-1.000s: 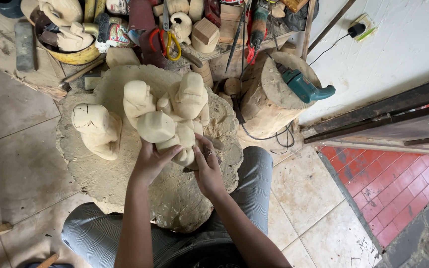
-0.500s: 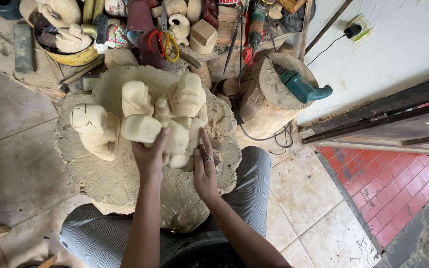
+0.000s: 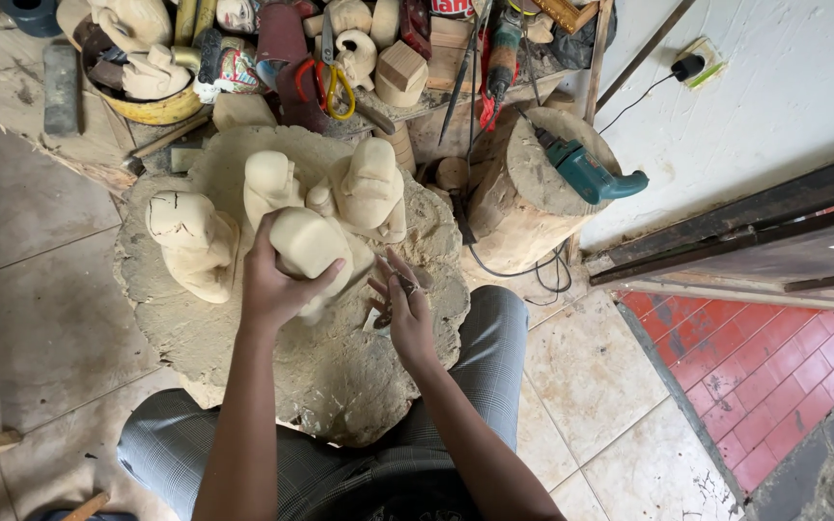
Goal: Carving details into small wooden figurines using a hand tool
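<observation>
Centrally, the left hand (image 3: 277, 285) curls its fingers around a pale rounded wooden carving (image 3: 309, 243) resting on the rough tree-stump block (image 3: 340, 376), while the right hand (image 3: 405, 314), just beside it, pinches a small dark tool (image 3: 385, 307).

Your left hand (image 3: 277, 280) covers the near side of the pale wood carving (image 3: 311, 246), so its shape there can't be read. The small dark tool (image 3: 390, 294) in your right hand (image 3: 405, 314) is mostly hidden by the fingers; its kind stays unclear. The top edge cuts off the cluttered shelf (image 3: 456, 92), and the bottom edge cuts both of your forearms.
</observation>
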